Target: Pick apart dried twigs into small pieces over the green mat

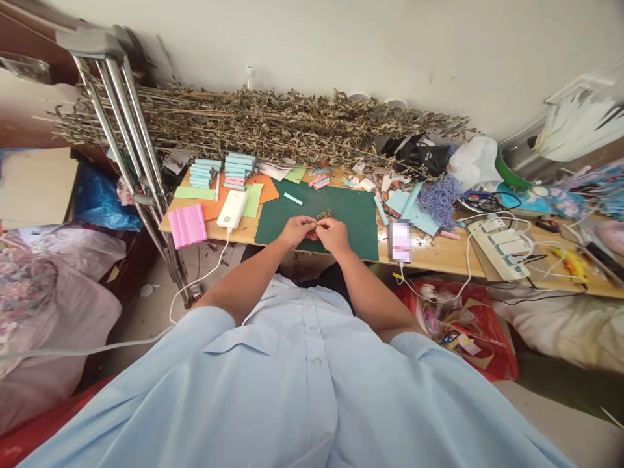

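My left hand (297,232) and my right hand (334,234) meet over the front part of a green cutting mat (273,224). The fingers of both are closed in a pinch on a small dried plant sprig (324,214), whose brown, crumpled leaves show just beyond the fingertips. My fingers hide most of it. On the mat behind my left hand lies a single pale blue paper roll (293,199). Pink paper rolls (319,182) rest at the mat's back edge.
Long dried plant stems (292,123) lie piled along the wall. Blue rolls (238,162), a white power bank (233,209) and pink paper (188,226) are on the left. A phone (400,242), purple yarn (440,196) and a power strip (500,247) sit right. Crutches (131,143) lean at the left edge.
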Tool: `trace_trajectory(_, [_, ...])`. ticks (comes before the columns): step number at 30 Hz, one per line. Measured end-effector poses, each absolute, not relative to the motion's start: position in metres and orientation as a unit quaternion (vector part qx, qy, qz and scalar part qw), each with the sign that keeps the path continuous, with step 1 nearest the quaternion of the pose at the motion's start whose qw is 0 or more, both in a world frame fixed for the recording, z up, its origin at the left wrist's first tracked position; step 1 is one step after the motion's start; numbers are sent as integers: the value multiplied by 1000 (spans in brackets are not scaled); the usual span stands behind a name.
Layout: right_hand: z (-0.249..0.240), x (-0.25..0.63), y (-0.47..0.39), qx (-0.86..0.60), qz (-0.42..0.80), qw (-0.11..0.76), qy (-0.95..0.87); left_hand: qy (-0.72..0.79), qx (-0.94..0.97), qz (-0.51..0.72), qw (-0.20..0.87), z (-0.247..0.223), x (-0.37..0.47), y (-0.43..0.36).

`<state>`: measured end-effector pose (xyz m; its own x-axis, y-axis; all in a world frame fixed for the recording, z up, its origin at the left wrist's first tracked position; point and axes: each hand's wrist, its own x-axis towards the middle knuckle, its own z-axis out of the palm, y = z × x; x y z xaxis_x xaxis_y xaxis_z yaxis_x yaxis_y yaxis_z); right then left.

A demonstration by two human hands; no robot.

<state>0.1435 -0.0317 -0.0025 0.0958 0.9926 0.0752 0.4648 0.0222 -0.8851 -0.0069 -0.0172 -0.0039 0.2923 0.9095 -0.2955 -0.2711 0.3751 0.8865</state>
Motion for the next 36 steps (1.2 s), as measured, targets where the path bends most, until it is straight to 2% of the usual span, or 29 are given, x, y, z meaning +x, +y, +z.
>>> trace_trajectory(6, [-12,132,-31,-563,534,519,-358,391,354,436,729,-1,-13,-20])
trace_trajectory(10, [-15,132,-33,-534,553,561,-307,379,343,439,739,3,-15,-22])
trace_trajectory(15, [-16,139,-29,-537,513,593,-310,382,341,441,737,4,-14,-23])
trace_trajectory(18, [-18,143,-27,-560,472,567,-378,386,344,439,735,3,-13,-22])
trace_trajectory(21, [-17,146,-30,-572,411,503,-501,375,346,439,740,1,-13,-21])
trace_trajectory(30, [0,153,-36,-531,217,364,-734,408,362,432,718,1,-7,-22])
trace_trajectory(33, [0,150,-35,-557,197,369,-717,417,367,424,715,2,-7,-22])
trace_trajectory(36, [-4,145,-34,-598,249,419,-637,411,370,414,723,2,-9,-21])
